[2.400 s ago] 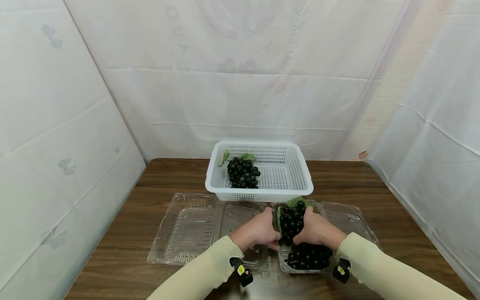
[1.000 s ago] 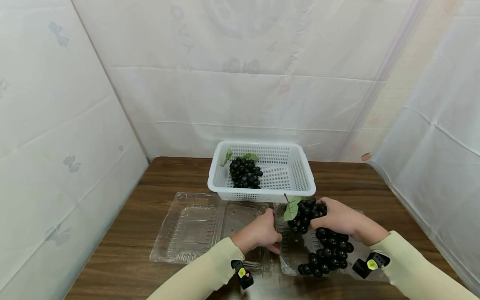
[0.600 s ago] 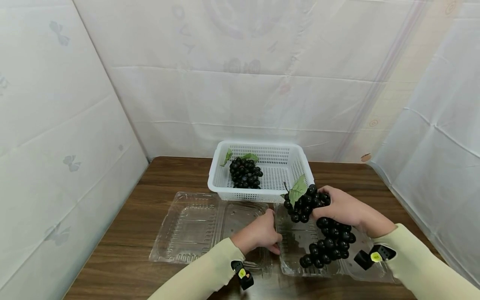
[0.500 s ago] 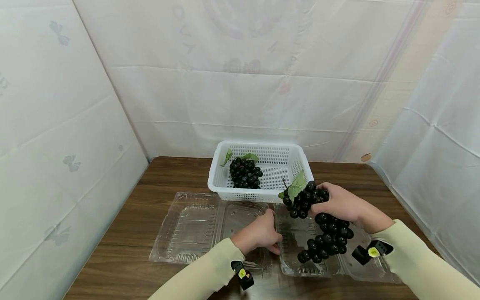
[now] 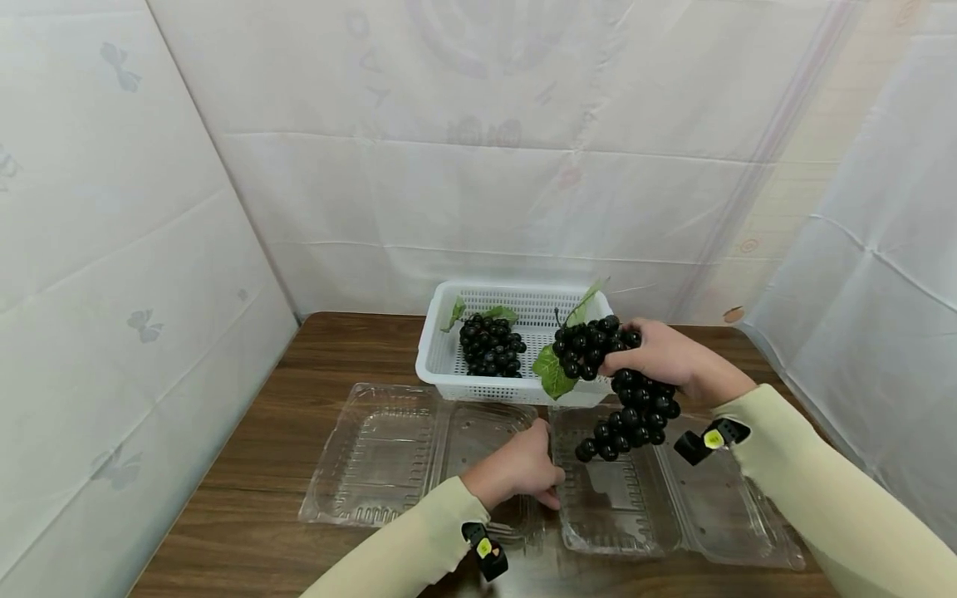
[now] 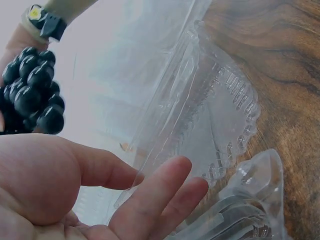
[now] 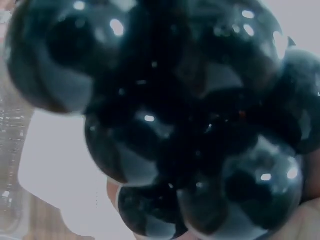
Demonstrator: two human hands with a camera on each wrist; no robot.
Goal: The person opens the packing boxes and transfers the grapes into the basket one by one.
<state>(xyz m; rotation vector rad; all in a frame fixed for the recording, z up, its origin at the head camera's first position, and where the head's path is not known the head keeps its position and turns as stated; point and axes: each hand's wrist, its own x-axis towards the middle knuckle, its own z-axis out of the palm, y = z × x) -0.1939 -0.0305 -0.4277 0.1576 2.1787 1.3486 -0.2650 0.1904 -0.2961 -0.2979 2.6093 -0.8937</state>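
Observation:
In the head view my right hand (image 5: 665,357) grips a bunch of dark grapes (image 5: 635,411) by its upper part. The bunch is in the air above a clear plastic clamshell container (image 5: 609,519) and the basket's front right corner, with green leaves (image 5: 553,372) at its top. Its grapes (image 7: 240,180) fill most of the right wrist view. My left hand (image 5: 523,465) pinches the left rim of that container between thumb and finger; the left wrist view shows the hand (image 6: 45,180) with the thin plastic edge at the fingertips.
A white plastic basket (image 5: 486,390) at the back holds another bunch of dark grapes (image 5: 489,345) with leaves. Left of my left hand lies a second open clamshell container (image 5: 381,448). Both containers lie on a wooden table (image 5: 247,465) against sheet-covered walls.
My right hand has lifted the grapes out of the right container and carried them up and toward the basket. My left hand moved little and keeps to the container's rim.

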